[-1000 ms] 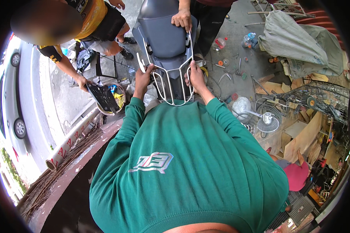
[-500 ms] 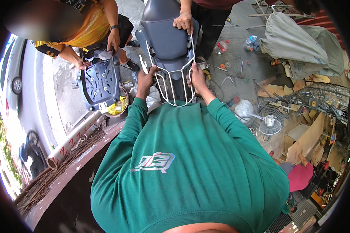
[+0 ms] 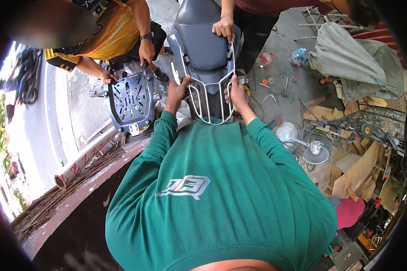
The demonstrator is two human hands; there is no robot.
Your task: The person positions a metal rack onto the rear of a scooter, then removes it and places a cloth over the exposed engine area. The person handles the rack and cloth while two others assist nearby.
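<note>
A pale metal motorcycle rear rack (image 3: 210,121) of bent tubes lies over the tail of a dark grey motorcycle seat (image 3: 201,43). My left hand (image 3: 176,94) is closed on its left side, beside an upright flat end piece. On the opposite side, my right hand (image 3: 238,95) is wrapped round the tube, thumb on top. Another person's hand (image 3: 224,30) rests on the seat and touches the rack's far right arm. At the left, a person in a yellow shirt (image 3: 117,34) holds a black slotted mounting plate (image 3: 131,101) with both hands.
A white pipe (image 3: 83,158) and rusty rods lie along a ledge on the left, beside a road. Right of the seat, tools and plastic bottles (image 3: 297,56) are scattered on the ground. Farther right are a grey tarp (image 3: 355,63), a fan (image 3: 315,152) and wood boards (image 3: 357,165).
My view has shifted slightly, so the scene sits a little farther right. The white car on the road is gone from view; a dark vehicle shows there. Both my hands keep their hold.
</note>
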